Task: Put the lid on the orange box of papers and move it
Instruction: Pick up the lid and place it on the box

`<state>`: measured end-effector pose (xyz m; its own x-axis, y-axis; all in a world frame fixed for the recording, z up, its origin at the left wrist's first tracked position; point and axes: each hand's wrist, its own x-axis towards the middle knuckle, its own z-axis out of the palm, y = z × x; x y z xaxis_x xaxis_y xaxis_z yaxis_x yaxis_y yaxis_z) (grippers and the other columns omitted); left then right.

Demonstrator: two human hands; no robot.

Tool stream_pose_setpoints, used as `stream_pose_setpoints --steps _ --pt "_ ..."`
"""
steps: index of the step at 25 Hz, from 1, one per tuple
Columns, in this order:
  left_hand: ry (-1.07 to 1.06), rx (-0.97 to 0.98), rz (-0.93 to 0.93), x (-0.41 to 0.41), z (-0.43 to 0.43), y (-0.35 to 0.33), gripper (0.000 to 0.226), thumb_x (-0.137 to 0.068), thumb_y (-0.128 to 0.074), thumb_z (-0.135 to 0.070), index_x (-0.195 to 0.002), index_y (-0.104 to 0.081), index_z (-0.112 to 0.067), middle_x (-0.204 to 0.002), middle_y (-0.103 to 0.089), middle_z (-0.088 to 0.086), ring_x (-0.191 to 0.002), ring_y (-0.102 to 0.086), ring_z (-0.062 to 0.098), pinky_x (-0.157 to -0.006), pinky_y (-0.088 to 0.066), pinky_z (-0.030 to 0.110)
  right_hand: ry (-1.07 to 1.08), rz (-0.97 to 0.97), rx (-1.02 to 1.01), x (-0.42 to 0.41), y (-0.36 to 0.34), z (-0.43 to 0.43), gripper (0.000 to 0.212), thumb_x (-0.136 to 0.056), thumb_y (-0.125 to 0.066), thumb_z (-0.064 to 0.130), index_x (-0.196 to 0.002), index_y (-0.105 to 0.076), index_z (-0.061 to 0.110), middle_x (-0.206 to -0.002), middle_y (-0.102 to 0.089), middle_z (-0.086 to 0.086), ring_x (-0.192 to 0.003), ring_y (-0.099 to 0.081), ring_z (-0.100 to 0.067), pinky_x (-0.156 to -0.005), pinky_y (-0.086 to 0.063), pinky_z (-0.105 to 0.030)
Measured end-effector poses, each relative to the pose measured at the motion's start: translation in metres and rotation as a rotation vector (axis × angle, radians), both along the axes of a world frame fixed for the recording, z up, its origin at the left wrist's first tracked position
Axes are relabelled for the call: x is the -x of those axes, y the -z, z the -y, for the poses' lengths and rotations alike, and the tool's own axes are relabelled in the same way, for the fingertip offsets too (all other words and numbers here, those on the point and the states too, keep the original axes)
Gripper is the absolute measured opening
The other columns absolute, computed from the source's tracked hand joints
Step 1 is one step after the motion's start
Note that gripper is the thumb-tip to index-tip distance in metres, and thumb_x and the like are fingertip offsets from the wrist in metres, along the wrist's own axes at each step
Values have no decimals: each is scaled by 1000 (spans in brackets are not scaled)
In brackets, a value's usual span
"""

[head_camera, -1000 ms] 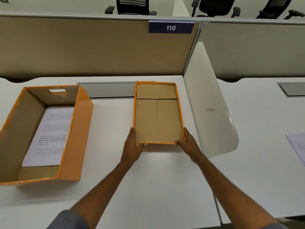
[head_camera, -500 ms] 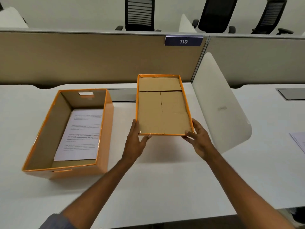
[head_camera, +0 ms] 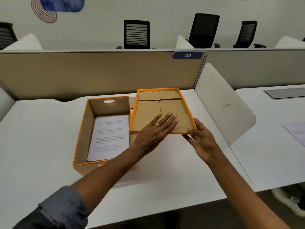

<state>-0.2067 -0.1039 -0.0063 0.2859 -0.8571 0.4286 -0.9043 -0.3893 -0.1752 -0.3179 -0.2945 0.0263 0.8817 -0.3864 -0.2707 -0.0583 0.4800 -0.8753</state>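
Note:
The orange box (head_camera: 82,129) stands open on the white desk (head_camera: 33,133), with printed papers (head_camera: 110,138) lying flat on its bottom. Its lid (head_camera: 148,108), orange outside and brown cardboard inside, is upside down just right of the box, and its left edge overlaps the box's right wall. My right hand (head_camera: 202,142) grips the lid's near right corner, thumb on the rim and fingers underneath. My left hand (head_camera: 155,131) lies flat, palm down, fingers spread, over the lid's near edge and inner face.
A white curved divider (head_camera: 222,104) stands right of the lid, at the desk's right edge. A beige partition (head_camera: 99,71) with a "110" sign runs along the back. A loose sheet (head_camera: 295,131) lies on the neighbouring desk. Office chairs stand beyond the partition.
The lid has moved left toward the box and now overlaps its right wall. My left hand let go of the near left corner and moved onto the lid's inside. The view has tilted up.

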Motion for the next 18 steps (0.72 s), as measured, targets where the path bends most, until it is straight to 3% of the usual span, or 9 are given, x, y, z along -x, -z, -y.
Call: stream_pose_setpoints --steps 4,7,9,11,13,16,18 --pt "13 134 -33 0 -27 -27 81 -85 -49 19 -156 -27 -12 -163 -30 12 -152 -23 27 -123 -23 45 38 153 -87 6 -28 -29 55 -100 -58 18 -153 -43 19 -151 -51 -5 -136 -56 -30 -90 -63 -40" --pt "-71 447 -164 2 -39 -53 70 -87 -56 17 -149 -41 -12 -155 -45 9 -147 -37 28 -120 -33 45 11 139 -241 -8 -34 -50 61 -98 -55 48 -153 -45 22 -154 -53 -3 -135 -59 -29 -98 -59 -49" --pt "-113 683 -235 7 -40 -68 62 -92 -58 8 -148 -42 -15 -153 -47 4 -142 -45 26 -116 -40 45 -54 41 -276 -21 -22 -69 67 -98 -52 54 -155 -41 21 -160 -47 -6 -139 -55 -34 -107 -52 -53" --pt "-161 890 -333 15 -40 -78 58 -97 -58 -4 -148 -38 -23 -148 -52 4 -133 -54 21 -110 -46 30 -163 -72 -259 -37 -6 -96 69 -99 -48 55 -158 -35 20 -164 -40 -7 -143 -49 -36 -116 -43 -54" --pt "-274 1098 -497 27 -38 -83 52 -99 -57 -17 -145 -34 -29 -142 -57 8 -124 -57 5 -101 -45 11 -272 -142 -211 -52 9 -121 69 -101 -43 56 -159 -32 22 -164 -39 -6 -143 -49 -34 -121 -37 -55" --pt "-482 1337 -733 42 -39 -88 64 -100 -53 -37 -148 -14 -52 -158 -36 -5 -130 -41 -3 -101 -40 10 -375 -95 -208 -71 14 -145 58 -102 -44 54 -154 -42 27 -155 -54 -6 -140 -54 -33 -117 -40 -60" --pt "-566 1409 -725 46 -45 -88 78 -99 -55 -36 -147 3 -59 -160 -17 -26 -135 -31 -9 -99 -32 2 -372 -83 -214 -80 11 -147 52 -103 -50 45 -150 -46 24 -145 -62 -8 -133 -60 -35 -106 -52 -58"
